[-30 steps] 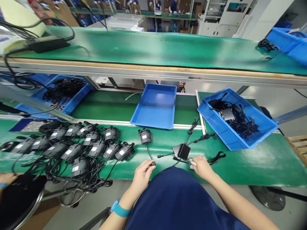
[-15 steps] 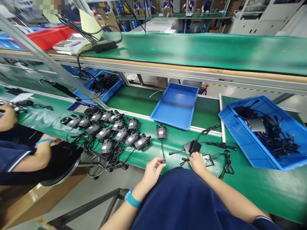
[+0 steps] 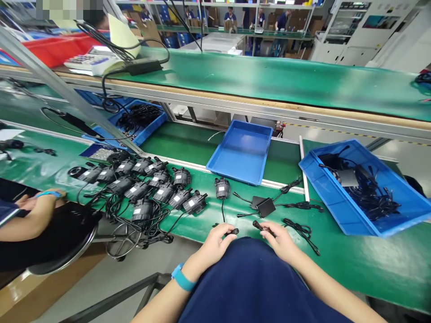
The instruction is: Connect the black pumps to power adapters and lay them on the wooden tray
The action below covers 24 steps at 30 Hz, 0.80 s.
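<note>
Holding one small black plug in each grip, I have both ends near each other above the near edge of the table (image 3: 353,262), but they are apart and not joined. My left grip (image 3: 217,240) is clenched on the pump plug (image 3: 235,232); its thin cable runs up to the single pump (image 3: 222,188), which stands alone on the green surface. My right grip (image 3: 278,235) pinches the adapter plug (image 3: 258,224), and its lead seems to go to the black adapter box (image 3: 264,206) just behind.

For this pair, I judge the work is in the middle: both ends are picked up, but the connection is not made. On the left, a group of pumps (image 3: 151,188) lies in rows with tangled cables; I cannot tell if they are finished. The blue bin (image 3: 333,204) on the right holds many more black cables.

Nothing lies between the two plugs. A coiled cable (image 3: 303,231) is just beside my right grip, and the loose adapter leads lie near. The blue tray (image 3: 240,148) is further back, and a co-worker's arm (image 3: 33,211) is well apart at the left.
</note>
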Tool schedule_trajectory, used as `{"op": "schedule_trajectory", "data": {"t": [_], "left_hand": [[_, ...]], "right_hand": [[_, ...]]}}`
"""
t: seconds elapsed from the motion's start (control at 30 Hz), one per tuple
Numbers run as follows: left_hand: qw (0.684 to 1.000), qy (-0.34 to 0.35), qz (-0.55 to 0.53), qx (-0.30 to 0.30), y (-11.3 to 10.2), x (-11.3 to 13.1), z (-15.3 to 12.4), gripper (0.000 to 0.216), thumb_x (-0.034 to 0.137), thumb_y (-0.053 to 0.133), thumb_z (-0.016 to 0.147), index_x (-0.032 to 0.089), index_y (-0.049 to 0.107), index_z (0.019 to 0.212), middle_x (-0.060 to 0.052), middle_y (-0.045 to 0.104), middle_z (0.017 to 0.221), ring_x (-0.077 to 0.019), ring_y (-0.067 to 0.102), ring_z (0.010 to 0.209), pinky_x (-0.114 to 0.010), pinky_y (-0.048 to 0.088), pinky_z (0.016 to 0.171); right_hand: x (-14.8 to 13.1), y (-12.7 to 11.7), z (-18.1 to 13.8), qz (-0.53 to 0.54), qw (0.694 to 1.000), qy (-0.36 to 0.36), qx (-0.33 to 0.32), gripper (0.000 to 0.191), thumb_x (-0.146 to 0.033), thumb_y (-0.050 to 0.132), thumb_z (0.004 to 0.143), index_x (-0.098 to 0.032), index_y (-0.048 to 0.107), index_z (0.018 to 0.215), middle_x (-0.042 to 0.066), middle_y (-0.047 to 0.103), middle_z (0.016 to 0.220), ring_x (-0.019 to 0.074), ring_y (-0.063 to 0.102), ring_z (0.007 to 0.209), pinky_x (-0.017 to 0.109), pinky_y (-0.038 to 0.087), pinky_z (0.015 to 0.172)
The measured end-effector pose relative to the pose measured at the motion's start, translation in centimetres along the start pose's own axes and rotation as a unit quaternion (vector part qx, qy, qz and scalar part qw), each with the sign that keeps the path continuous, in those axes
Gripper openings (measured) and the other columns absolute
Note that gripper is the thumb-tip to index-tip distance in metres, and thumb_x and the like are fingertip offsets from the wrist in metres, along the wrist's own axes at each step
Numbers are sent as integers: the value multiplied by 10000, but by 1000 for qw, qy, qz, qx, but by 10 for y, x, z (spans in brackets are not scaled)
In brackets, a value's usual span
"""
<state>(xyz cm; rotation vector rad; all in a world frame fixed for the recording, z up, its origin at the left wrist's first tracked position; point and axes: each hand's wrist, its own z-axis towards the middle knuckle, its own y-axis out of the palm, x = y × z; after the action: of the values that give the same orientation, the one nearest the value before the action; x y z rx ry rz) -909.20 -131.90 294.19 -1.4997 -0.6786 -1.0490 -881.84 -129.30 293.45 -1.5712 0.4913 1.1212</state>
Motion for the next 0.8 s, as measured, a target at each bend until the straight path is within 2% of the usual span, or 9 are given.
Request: {"op": "schedule_trajectory", "data": {"t": [0.17, 0.27, 0.37, 0.47, 0.63, 0.8], "left_hand": [[998, 28, -51, -29, -3, 11, 6, 150, 281, 556, 934, 182, 669, 937, -36, 659, 873, -171, 591, 844, -308, 457, 803], [995, 28, -85, -42, -6, 15, 6, 125, 258, 577, 925, 181, 676, 922, -35, 662, 887, -169, 590, 856, -307, 459, 811], [994, 43, -88, -54, -8, 15, 7, 126, 260, 589, 934, 184, 689, 925, -39, 686, 907, -173, 594, 878, -316, 462, 834], [994, 74, -51, -69, -9, 12, 9, 162, 301, 595, 949, 192, 713, 968, -43, 693, 890, -180, 590, 879, -329, 465, 840], [986, 103, 66, -110, -14, 16, 15, 227, 368, 577, 963, 207, 732, 1006, -49, 658, 847, -197, 562, 879, -338, 462, 813], [983, 84, 70, -149, -19, 22, 25, 210, 343, 572, 966, 208, 733, 974, -46, 693, 882, -198, 588, 908, -330, 472, 841]], "right_hand": [[-30, 4, 0, 46, 998, 47, -14, 242, -437, 618, 916, -203, 676, 940, 10, 628, 767, 179, 566, 704, 301, 440, 681], [-46, 5, 4, 72, 995, 38, -65, 273, -440, 559, 959, -208, 671, 868, 3, 612, 768, 172, 557, 730, 293, 419, 696], [-58, 4, 9, 59, 993, 18, -98, 394, -437, 485, 993, -194, 599, 705, -5, 538, 712, 157, 517, 704, 286, 387, 683], [-62, 4, 13, 37, 991, 26, -128, 415, -413, 475, 989, -186, 547, 649, -18, 495, 660, 138, 474, 641, 278, 351, 641], [-59, 4, 17, -22, 983, 52, -176, 364, -365, 500, 975, -185, 566, 667, -15, 546, 659, 137, 483, 633, 275, 335, 619], [-57, 2, 21, -115, 979, 7, -169, 366, -347, 472, 1004, -191, 590, 695, 3, 575, 687, 156, 520, 655, 297, 373, 644]]}}
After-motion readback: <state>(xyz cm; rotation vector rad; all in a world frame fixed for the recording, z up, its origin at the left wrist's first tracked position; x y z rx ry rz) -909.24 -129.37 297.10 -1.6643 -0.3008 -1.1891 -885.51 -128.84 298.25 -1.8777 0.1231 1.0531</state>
